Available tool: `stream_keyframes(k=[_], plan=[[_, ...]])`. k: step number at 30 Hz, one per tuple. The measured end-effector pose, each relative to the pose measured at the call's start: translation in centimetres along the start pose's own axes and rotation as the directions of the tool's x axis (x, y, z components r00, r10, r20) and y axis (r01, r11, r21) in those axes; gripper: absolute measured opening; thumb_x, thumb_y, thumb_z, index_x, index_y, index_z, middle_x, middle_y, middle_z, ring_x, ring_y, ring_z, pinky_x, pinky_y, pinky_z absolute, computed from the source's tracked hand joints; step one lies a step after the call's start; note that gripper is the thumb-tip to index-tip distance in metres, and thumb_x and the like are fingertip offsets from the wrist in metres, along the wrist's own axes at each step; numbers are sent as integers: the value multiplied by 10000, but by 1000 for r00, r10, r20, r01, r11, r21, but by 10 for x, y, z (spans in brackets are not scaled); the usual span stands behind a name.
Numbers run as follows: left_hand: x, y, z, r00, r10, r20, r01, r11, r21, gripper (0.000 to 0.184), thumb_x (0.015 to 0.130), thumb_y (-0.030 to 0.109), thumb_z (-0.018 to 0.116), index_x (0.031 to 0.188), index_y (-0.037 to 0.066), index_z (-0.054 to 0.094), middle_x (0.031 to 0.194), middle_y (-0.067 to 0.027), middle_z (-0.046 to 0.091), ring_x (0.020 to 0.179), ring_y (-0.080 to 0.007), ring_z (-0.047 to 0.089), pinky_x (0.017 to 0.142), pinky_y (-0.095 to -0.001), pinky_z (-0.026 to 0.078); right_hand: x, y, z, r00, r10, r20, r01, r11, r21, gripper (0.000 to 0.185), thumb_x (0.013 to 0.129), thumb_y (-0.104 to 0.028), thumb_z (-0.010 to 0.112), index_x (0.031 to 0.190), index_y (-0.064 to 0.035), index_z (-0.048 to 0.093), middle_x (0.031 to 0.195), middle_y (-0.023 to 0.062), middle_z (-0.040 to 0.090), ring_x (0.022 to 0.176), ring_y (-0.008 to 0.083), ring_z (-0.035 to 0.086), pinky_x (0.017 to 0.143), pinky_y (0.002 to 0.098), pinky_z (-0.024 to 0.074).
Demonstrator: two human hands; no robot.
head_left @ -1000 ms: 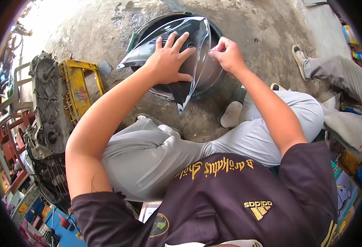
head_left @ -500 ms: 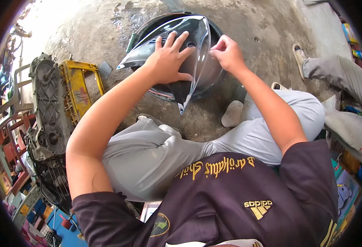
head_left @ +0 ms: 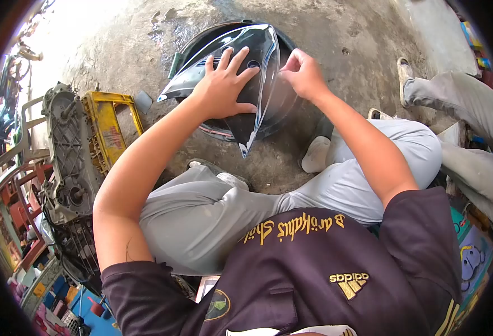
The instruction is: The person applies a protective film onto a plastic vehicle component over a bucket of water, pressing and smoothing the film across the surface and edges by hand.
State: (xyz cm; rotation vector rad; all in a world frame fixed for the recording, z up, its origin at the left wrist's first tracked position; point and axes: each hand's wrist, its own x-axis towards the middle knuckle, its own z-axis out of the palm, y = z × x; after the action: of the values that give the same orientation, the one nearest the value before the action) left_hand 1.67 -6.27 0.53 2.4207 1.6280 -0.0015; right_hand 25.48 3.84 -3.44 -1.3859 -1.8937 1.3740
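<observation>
A glossy, pointed triangular piece with a clear shell over dark parts, which looks like a motorcycle headlight, rests on a round black basin. My left hand lies on its upper face with the fingers spread, pressing flat rather than gripping. At the right edge of the piece, my right hand is closed in a pinch, thumb against forefinger. What sits between those fingertips is too small or too clear to make out. The basin's middle is hidden beneath the piece.
On the left stand a grey metal engine casing and a yellow plastic crate. Another person's legs in grey trousers extend in from the right. Worn concrete floor surrounds the basin.
The triangular piece and my left hand have shifted slightly left. My right hand has also moved a little left, still pinched at the piece's right edge.
</observation>
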Motion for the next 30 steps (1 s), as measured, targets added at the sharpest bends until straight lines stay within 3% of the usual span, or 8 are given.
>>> stream_keyframes(k=[2, 5, 10, 14, 16, 19, 23, 30], plan=[[1, -2, 1, 1000, -1, -6, 1, 1000, 6, 913, 809, 641, 803, 1543, 199, 489, 1718, -207, 235, 1559, -494, 248, 1174, -738, 286, 3, 1, 2, 1000, 9, -20, -8, 998, 55, 230, 821, -18, 793, 841, -53, 567, 759, 69, 704, 697, 155, 703, 639, 333, 555], [1, -1, 2, 1000, 1, -6, -1, 1000, 10, 916, 808, 648, 798, 1540, 190, 495, 1716, -209, 239, 1559, -497, 248, 1178, -744, 279, 2, 1, 1, 1000, 2, -30, -4, 998, -65, 230, 811, 9, 789, 862, -46, 572, 766, 69, 705, 693, 159, 704, 633, 331, 559], [1, -1, -2, 1000, -10, 11, 10, 1000, -2, 920, 810, 636, 803, 1546, 183, 488, 1726, -204, 215, 1565, -490, 235, 1180, -733, 280, 9, 4, 6, 999, 43, -17, -40, 989, 145, 242, 798, 41, 778, 904, -35, 575, 785, 79, 707, 677, 163, 704, 617, 333, 567], [1, 0, 1, 1000, -3, 2, 4, 1000, -9, 927, 808, 644, 801, 1545, 177, 488, 1721, -208, 220, 1564, -493, 235, 1183, -735, 274, 10, 5, 3, 999, 33, -26, -33, 999, 14, 258, 797, 67, 765, 939, -24, 570, 794, 88, 702, 674, 165, 703, 606, 328, 573], [0, -1, 1, 1000, 0, -7, 0, 1000, -16, 927, 806, 645, 801, 1543, 176, 491, 1717, -208, 230, 1559, -497, 243, 1183, -731, 278, 13, 5, 1, 994, 79, 71, -91, 978, 190, 279, 794, 89, 755, 971, -13, 566, 798, 96, 699, 684, 171, 706, 601, 324, 576], [0, -1, 2, 1000, 7, -21, -7, 1000, 0, 926, 804, 657, 798, 1538, 179, 497, 1711, -210, 242, 1557, -498, 247, 1182, -734, 278, 16, 2, 2, 995, 95, 14, -95, 966, 241, 294, 786, 97, 756, 982, -9, 564, 809, 103, 702, 690, 177, 708, 596, 328, 582], [0, -2, 2, 1000, 5, -19, -5, 1000, 4, 920, 805, 662, 793, 1536, 183, 502, 1708, -211, 247, 1555, -501, 249, 1177, -739, 285, 17, 6, 0, 987, 102, 126, -126, 971, 203, 336, 785, 93, 758, 1035, 6, 551, 830, 123, 698, 690, 184, 706, 594, 335, 594], [-1, 0, 2, 1000, -1, -4, 1, 1000, 10, 935, 806, 676, 783, 1550, 195, 485, 1713, -206, 236, 1557, -498, 249, 1178, -736, 291, 14, 2, 1, 990, 133, 44, -139, 968, 209, 389, 785, 87, 767, 1095, 3, 547, 832, 120, 701, 696, 183, 711, 607, 328, 593]])
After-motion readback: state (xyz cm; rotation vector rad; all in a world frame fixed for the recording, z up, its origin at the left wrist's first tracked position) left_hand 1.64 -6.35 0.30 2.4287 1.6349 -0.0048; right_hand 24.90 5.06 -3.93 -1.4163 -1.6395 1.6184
